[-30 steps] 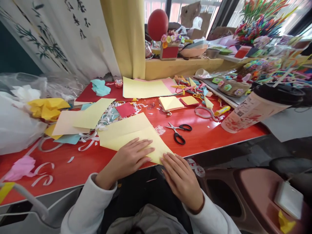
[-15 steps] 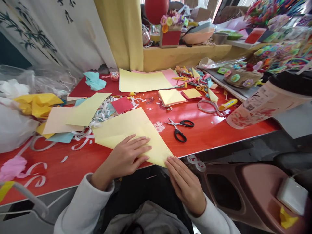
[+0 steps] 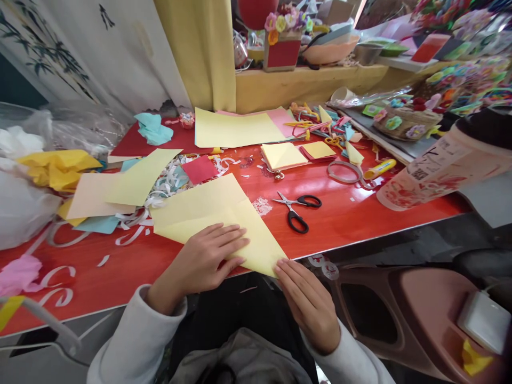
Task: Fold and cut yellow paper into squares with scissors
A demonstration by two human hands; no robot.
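Note:
A pale yellow sheet of paper lies at the red table's front edge, its near corner reaching over the edge. My left hand rests flat on the sheet with fingers stretched out. At the near right corner, my right hand pinches the paper, fingers on top and the thumb hidden beneath. Scissors with black handles lie partly opened to the right of the sheet. Beyond the sheet is a small red paper square, and behind the scissors sit small stacks of pale yellow squares.
A tilted-looking cup with a black lid stands at the right. Paper shreds and coloured sheets spread at left. Larger yellow sheets lie at the back, near a yellow glue stick. A pink stool is at lower right.
The view has shifted slightly. My right hand has slid a little outward to the right along the paper's corner; my left hand stays on the sheet.

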